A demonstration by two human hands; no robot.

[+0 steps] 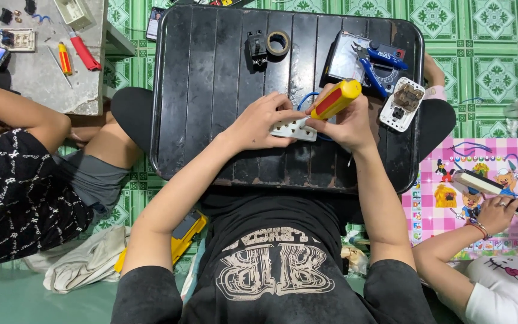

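Black table (211,90): socket plate (295,128) btwn both hands.

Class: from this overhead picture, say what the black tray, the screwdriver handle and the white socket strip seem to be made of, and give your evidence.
Black tray: probably painted metal, ribbed and glossy, edges worn.
Screwdriver handle, in the right hand: smooth yellow-and-red plastic, it seems.
White socket strip, steadied by the left hand: likely matte moulded plastic.

screwdriver (336,99) tip hidden, socket plate (295,128) half covered
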